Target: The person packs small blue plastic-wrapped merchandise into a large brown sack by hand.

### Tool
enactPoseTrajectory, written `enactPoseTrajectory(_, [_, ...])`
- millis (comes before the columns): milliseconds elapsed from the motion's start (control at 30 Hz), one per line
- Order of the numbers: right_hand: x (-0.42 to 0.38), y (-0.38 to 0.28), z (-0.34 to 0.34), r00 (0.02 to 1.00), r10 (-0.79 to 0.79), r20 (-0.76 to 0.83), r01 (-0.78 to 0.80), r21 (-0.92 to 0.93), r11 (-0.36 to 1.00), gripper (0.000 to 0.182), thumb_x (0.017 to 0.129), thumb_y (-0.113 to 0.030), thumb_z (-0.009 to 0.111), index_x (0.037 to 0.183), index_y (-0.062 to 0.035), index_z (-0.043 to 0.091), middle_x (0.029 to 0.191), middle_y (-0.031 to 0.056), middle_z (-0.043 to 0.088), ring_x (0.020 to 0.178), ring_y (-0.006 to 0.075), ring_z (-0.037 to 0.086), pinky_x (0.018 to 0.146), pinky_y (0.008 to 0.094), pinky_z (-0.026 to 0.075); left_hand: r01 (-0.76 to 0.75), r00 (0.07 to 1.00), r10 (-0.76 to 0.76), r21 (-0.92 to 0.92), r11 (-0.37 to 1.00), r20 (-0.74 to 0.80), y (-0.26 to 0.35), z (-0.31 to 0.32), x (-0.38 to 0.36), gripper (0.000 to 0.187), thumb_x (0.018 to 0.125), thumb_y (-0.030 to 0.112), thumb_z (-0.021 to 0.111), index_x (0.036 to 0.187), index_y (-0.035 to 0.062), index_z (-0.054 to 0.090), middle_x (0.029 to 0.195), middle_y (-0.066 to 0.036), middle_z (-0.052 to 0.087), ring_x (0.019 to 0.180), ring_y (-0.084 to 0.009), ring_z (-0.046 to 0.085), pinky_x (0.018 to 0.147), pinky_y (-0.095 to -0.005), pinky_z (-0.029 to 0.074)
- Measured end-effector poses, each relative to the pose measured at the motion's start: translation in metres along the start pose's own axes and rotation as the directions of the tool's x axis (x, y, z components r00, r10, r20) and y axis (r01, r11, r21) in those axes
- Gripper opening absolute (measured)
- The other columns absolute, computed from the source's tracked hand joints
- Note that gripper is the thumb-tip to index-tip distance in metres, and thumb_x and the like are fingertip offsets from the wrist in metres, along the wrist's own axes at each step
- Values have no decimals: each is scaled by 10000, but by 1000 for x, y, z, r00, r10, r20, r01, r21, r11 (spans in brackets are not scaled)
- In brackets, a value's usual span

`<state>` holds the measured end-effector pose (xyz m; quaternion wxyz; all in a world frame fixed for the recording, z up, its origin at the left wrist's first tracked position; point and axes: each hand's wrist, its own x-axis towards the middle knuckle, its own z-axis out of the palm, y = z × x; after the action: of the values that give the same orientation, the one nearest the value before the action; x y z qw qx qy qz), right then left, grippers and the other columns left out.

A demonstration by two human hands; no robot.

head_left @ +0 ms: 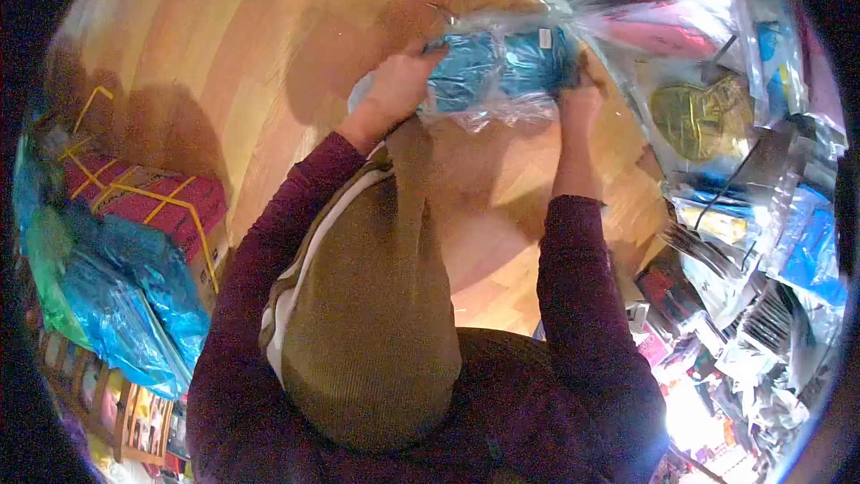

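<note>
Two teal-blue folded bundles, which look like fabric, lie side by side in a clear plastic package [497, 67] above the wooden floor. A small white label [545, 38] shows on the right bundle. My left hand [400, 88] is closed on the package's left end, thumb pointing over the blue part. At the opposite end, my right hand [580, 100] grips the lower right corner, its fingertips partly hidden and blurred. The plastic between the hands is crinkled, with a loose edge hanging along the bottom. Something pale and rounded [360, 92] shows just beside my left hand.
My bent leg in brown ribbed cloth [367, 323] fills the centre. Plastic-wrapped goods pile up on the right, including a gold-coloured pack [703, 116] and a pink one [663, 36]. At left are a red box with yellow straps [148, 197] and a blue plastic bag [116, 296].
</note>
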<state>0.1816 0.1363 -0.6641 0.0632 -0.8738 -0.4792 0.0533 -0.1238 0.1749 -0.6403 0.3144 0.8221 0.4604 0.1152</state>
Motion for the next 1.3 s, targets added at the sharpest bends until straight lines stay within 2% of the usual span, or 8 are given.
enactPoseTrajectory(100, [3, 42, -14, 964, 259, 57, -265, 201, 943, 241, 657, -114, 566, 883, -41, 609, 861, 179, 600, 674, 320, 583, 606, 379, 471, 104, 994, -104, 12, 994, -29, -1, -10, 7, 419, 679, 34, 495, 1075, 159, 553, 995, -184, 533, 721, -355, 582, 641, -425, 485])
enactPoseTrajectory(167, [-1, 52, -13, 897, 435, 82, -354, 722, 594, 238, 653, -53, 534, 879, 1, 587, 835, 106, 598, 692, 226, 572, 626, 350, 458, 202, 979, -202, -22, 979, 14, -4, -23, 16, 388, 653, 29, 504, 1010, 152, 593, 931, -168, 577, 753, -331, 581, 661, -413, 482])
enactPoseTrajectory(267, [-12, 19, -25, 903, 376, 206, -345, 870, 352, 260, 644, -5, 510, 897, 11, 569, 827, 61, 579, 717, 176, 548, 653, 322, 445, 81, 974, -93, -65, 995, -208, -18, -20, 36, 361, 643, 38, 507, 970, 149, 612, 871, -161, 597, 774, -318, 576, 682, -399, 476])
enactPoseTrajectory(367, [-20, -41, -38, 920, 247, 304, -374, 869, 325, 238, 639, -48, 530, 864, 9, 583, 807, 83, 591, 728, 202, 557, 673, 310, 438, 62, 982, -75, -81, 995, -176, -15, -35, 60, 370, 647, 37, 501, 992, 133, 594, 864, -158, 598, 782, -319, 573, 711, -398, 465])
enactPoseTrajectory(433, [-17, -44, -11, 992, 106, 73, -126, 422, 898, 221, 624, -89, 544, 817, 7, 585, 800, 133, 595, 731, 250, 570, 682, 310, 438, 56, 982, -65, -56, 997, -179, -5, -48, 67, 377, 644, 26, 494, 1000, 113, 580, 858, -160, 598, 773, -322, 572, 701, -402, 461])
enactPoseTrajectory(867, [-53, -67, -6, 931, -223, -288, 291, 223, 930, 277, 574, -87, 565, 835, 4, 583, 985, 192, 550, 948, 342, 490, 859, 419, 330, 115, 980, -142, -188, 976, -140, -14, -32, 56, 376, 631, 19, 478, 961, 148, 604, 853, -169, 588, 798, -332, 558, 691, -401, 454])
enactPoseTrajectory(1067, [-61, -81, -24, 846, -272, -459, 406, 222, 887, 271, 548, -40, 547, 812, 12, 580, 920, 189, 566, 897, 340, 507, 836, 409, 356, -110, 925, 43, -158, 981, -377, -23, -19, 58, 367, 638, 22, 479, 953, 154, 612, 840, -159, 596, 772, -332, 565, 689, -400, 459])
enactPoseTrajectory(1300, [-54, -70, -4, 960, -250, -127, 277, 298, 913, 280, 553, -75, 543, 815, 21, 569, 899, 206, 560, 816, 367, 515, 756, 384, 419, 52, 968, -106, -230, 972, -228, -16, -28, 56, 366, 631, 17, 487, 940, 159, 620, 839, -158, 599, 782, -330, 567, 698, -398, 461])
